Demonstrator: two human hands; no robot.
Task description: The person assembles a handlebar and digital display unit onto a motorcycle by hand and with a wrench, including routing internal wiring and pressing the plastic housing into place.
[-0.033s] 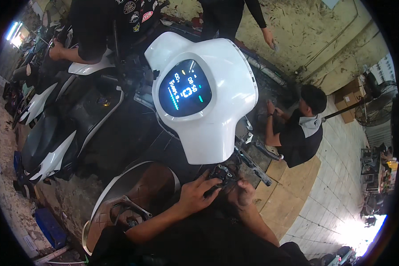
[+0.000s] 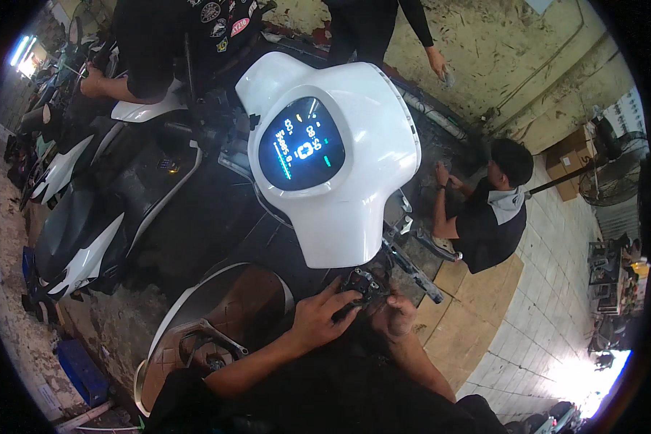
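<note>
1. A dark mechanical part with metal fittings [image 2: 365, 283] is held just below the lower edge of a white scooter cover [image 2: 394, 155] with a lit display [image 2: 304, 145].
2. The part is clasped from the left by the left hand [image 2: 322, 315], its fingers closed and thumb laid along the near side, apparently so that it is kept steady.
3. Its other side is met by the right hand [image 2: 396, 316], thumb raised; the fingers are shadowed, so how far they are closed cannot be told.
4. To the left, a curved metal lever [image 2: 228, 338] is rested on a brown quilted panel [image 2: 168, 362], presumably within easy reach.
5. Cardboard [image 2: 474, 296] is laid over pale floor tiles [image 2: 542, 289] on the right, where a crouching co-worker [image 2: 492, 224] is seen.
6. The room is bounded by a stained yellowish wall [image 2: 492, 50]; a fan [image 2: 615, 170] is stood near it, and scooters [image 2: 87, 210] are parked at left.
</note>
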